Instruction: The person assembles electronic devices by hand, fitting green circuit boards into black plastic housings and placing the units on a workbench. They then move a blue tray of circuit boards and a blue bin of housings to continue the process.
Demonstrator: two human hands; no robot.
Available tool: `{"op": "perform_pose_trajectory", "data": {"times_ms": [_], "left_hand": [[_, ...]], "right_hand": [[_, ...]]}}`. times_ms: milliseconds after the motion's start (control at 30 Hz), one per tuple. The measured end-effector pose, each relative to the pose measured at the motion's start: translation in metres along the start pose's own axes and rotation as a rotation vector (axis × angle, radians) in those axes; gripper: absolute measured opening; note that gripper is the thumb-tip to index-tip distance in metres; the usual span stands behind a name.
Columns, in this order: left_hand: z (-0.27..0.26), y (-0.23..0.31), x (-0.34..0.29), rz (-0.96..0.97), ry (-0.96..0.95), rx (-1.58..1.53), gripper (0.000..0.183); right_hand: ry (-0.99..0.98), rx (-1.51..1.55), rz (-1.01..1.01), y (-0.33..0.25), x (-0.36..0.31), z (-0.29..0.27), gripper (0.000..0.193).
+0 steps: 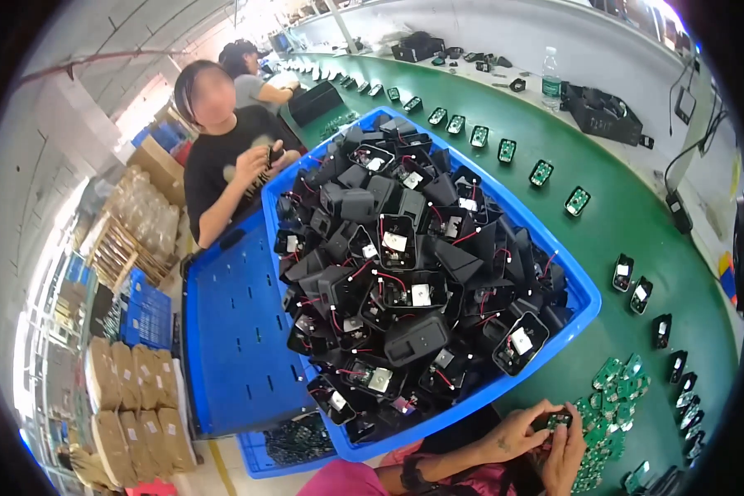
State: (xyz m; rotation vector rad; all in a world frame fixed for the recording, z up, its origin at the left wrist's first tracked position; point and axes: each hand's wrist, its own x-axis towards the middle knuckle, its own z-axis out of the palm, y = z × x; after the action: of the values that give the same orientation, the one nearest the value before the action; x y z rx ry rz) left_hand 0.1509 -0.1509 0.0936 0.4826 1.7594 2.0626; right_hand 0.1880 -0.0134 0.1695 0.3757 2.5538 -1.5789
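Note:
At the lower right, my left hand (517,430) and my right hand (564,455) meet around a small green circuit board (560,420). It seems to sit in a dark housing, partly covered by my fingers. Both hands are closed on it. Just right of them, a loose heap of green circuit boards (612,413) lies on the green table (546,355). In front of me stands a blue crate (583,304), piled high with black plastic housings (417,337). Many housings show red wires and a silvery-white part inside.
Housings with boards (577,201) form a long curved row on the table. A black bin (601,116) and a bottle (550,78) stand along the far edge. On the left are an upturned blue crate (231,331), a person (231,157) handling a small part, and stacked brown packages (140,413).

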Motion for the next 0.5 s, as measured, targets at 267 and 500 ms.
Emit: {"op": "perform_pose_trajectory", "data": {"times_ms": [267, 500], "left_hand": [[-0.012, -0.003, 0.009, -0.003, -0.023, -0.156, 0.040], [-0.039, 0.044, 0.020, -0.427, -0.008, -0.439, 0.040]], "right_hand": [[0.106, -0.107, -0.018, -0.003, 0.012, 0.013, 0.044], [-0.155, 0.217, 0.132, -0.019, 0.024, 0.000, 0.043]]}}
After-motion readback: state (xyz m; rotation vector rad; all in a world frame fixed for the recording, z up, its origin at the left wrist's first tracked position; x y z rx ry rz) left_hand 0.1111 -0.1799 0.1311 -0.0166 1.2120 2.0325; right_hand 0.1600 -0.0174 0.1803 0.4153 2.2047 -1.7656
